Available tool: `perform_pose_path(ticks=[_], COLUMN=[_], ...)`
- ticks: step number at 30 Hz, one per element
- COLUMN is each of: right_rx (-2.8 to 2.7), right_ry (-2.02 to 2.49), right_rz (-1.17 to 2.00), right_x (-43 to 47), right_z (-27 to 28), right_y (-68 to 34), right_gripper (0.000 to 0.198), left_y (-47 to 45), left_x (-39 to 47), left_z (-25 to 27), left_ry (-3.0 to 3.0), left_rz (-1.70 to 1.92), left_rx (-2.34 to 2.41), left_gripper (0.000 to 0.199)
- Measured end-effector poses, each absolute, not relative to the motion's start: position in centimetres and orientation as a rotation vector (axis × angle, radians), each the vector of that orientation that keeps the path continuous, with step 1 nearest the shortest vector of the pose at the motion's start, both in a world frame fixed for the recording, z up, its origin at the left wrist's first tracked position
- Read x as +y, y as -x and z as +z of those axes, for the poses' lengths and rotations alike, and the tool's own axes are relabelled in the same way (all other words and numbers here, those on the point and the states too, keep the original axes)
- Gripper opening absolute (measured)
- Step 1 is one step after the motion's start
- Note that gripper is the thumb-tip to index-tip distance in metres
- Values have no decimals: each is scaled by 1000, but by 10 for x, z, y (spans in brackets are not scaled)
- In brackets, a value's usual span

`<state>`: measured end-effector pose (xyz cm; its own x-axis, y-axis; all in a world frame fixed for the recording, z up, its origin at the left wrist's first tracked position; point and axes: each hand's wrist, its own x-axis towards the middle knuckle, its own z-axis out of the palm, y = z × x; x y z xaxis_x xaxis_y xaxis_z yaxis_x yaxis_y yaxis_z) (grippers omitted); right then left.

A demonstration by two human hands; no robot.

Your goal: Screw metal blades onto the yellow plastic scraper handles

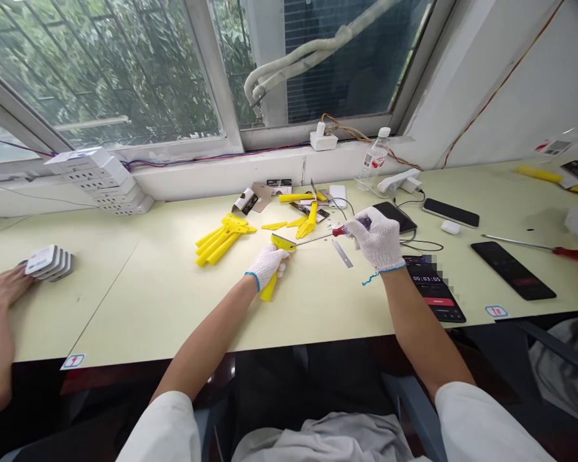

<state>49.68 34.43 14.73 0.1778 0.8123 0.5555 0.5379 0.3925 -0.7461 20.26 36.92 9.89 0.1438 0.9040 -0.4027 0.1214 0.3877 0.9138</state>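
My gloved left hand (268, 262) is wrapped round a yellow scraper (268, 289), its head turned up and to the right. In my gloved right hand (378, 237) is a screwdriver (338, 231) with a red and dark handle. Its shaft points left, and the tip meets the scraper's head; whether it sits in a screw is too small to tell. A flat metal blade (342, 254) lies on the table between my hands. Several yellow scraper handles (220, 242) are stacked to the left, and loose yellow plates (274, 225) with small screws lie beyond my hands.
Phones (513, 269), a black pouch (395, 217), cables and a plastic bottle (374, 159) stand or lie to the right. White boxes (106, 183) are stacked by the window at left. Co-workers' hands (4, 285) are at both sides, one near a second screwdriver (525, 244).
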Motion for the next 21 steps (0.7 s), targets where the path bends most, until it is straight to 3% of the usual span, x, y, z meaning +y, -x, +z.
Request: perform_pose_path(ticks=[6, 12, 17, 21], right_rx=[-1775, -1683, -1670, -1825], right_ry=[886, 1126, 1278, 1180], right_rz=[600, 467, 117, 312], right_x=[344, 346, 347, 348], right_z=[150, 152, 149, 148], right_y=[-511, -512, -507, -517], right_gripper=[19, 20, 29, 23], left_y=[-201, -203, -203, -202], left_x=[372, 372, 373, 373], left_z=[96, 98, 97, 99], left_ry=[-1069, -1082, -1089, -1086], left_rz=[724, 715, 734, 727], left_rx=[1247, 1253, 1248, 1292], left_gripper=[17, 16, 16, 15])
